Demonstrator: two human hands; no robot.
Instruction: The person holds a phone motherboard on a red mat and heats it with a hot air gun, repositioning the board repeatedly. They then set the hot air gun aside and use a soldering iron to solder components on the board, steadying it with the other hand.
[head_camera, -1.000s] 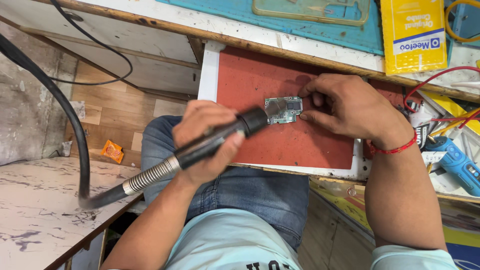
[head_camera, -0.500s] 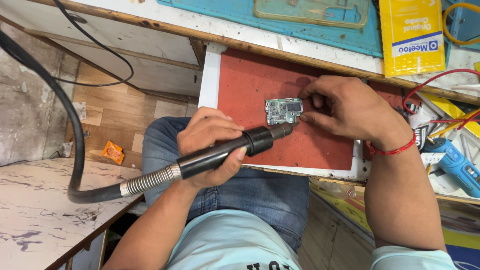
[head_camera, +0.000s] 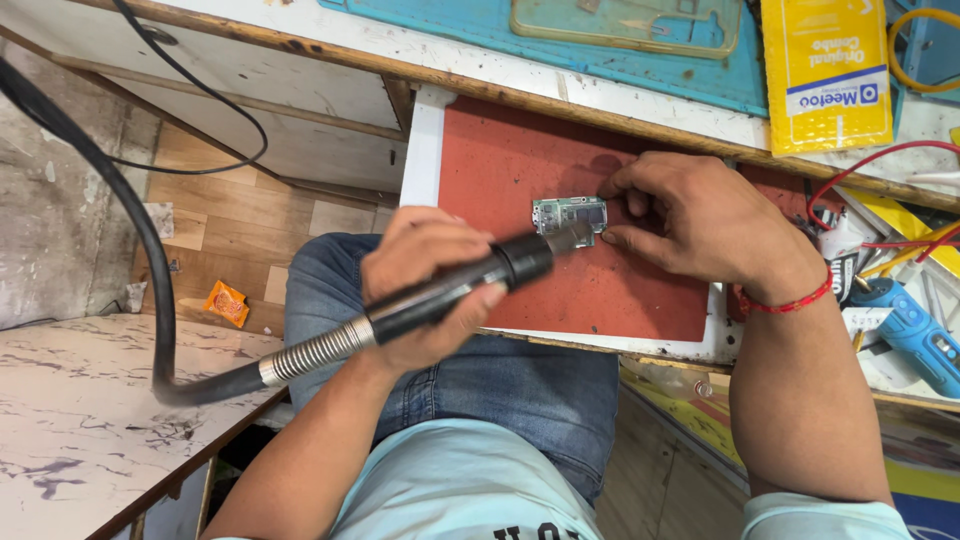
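A small green circuit board (head_camera: 570, 214) lies flat on a red mat (head_camera: 520, 165). My right hand (head_camera: 700, 215) pinches the board's right edge with thumb and fingers; a red thread is tied round that wrist. My left hand (head_camera: 425, 285) grips a black hot-air tool handle (head_camera: 455, 290), its metal nozzle (head_camera: 572, 238) pointing at the board's lower edge. A ribbed metal collar and thick black hose (head_camera: 150, 290) trail from the handle to the left.
A yellow package (head_camera: 825, 70) and a clear phone case (head_camera: 625, 22) lie on a teal mat at the back. Red and yellow wires and a blue tool (head_camera: 915, 330) crowd the right side. A marble-patterned surface (head_camera: 80, 420) is at lower left.
My left hand has lowered and tilted the tool so its nozzle now sits at the board's lower edge instead of over it. My right hand stays on the board.
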